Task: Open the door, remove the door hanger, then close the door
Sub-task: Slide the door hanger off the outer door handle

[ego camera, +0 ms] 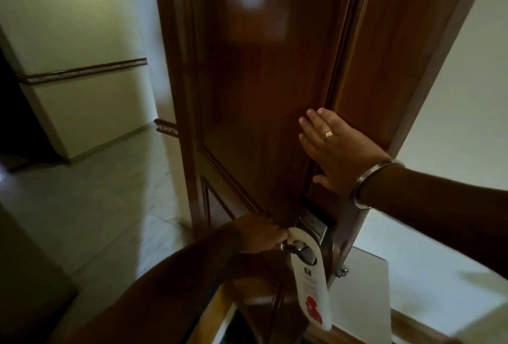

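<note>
Door stands ajar; corridor floor and wall visible past its left edge. Door hanger, white with a red mark low down, hangs from the metal handle on the near face, close to the door's edge.

Step in hand, as I judge it: getting the hanger off while the door is steadied. To do it well, keep the door from swinging, then slide the card's hole outward along the lever to its free end; pulling downward would likely tear the card or depress the lever.

Left hand: curled at the handle, fingertips touching the top of the hanger near its hole. Whether it pinches the card or closes round the lever, I cannot tell; the fingers are in shadow.

Right hand: spread flat, fingers apart, palm pressed against the wood at the door's edge near the frame. It holds nothing. Ring and bracelet on this arm.
</note>
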Demonstrator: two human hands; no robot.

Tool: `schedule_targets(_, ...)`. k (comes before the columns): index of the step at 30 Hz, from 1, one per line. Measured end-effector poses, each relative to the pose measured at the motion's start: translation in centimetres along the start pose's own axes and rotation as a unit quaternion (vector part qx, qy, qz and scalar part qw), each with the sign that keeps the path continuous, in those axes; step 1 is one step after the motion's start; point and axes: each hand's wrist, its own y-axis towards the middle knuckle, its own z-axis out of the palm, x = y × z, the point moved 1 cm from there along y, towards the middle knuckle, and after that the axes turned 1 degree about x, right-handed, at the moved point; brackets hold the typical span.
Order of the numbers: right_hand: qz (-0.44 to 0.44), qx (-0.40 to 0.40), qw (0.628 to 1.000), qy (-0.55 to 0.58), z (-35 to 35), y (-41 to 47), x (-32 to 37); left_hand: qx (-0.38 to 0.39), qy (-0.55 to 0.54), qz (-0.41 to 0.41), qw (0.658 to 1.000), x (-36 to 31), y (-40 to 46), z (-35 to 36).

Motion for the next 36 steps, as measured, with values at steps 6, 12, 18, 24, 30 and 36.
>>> schedule_targets(6, 0.01, 0.035, 0.999, 0.005, 2.6, -0.6, -1.5, -0.075, 0.031, 0.034, 0.996, -0.8, 3.2, 0.5)
schedule_targets(12, 0.026, 0.05, 0.998, -0.029, 3.3, -0.6, -1.5, -0.114, -0.016, 0.006, 0.993, -0.7, 4.8, 1.3)
schedule_targets(18, 0.039, 0.088, 0.995, -0.027, 3.1, -0.3, -1.4, -0.151, -0.125, 0.023, 0.98, -0.6, 4.4, 1.2)
schedule_targets(24, 0.076, 0.115, 0.99, -0.018, 1.8, 0.2, -0.2, -0.19, -0.265, 0.006, 0.945, 0.5, 3.8, -0.2)
schedule_targets(30, 0.089, 0.144, 0.985, -0.013, 1.6, 0.5, 0.8, -0.158, -0.333, -0.012, 0.93, 0.9, 5.4, -2.2)
schedule_targets(36, 0.106, 0.164, 0.981, 0.011, 1.4, 0.6, 0.9, -0.094, -0.357, 0.048, 0.928, 1.8, 5.5, -2.2)
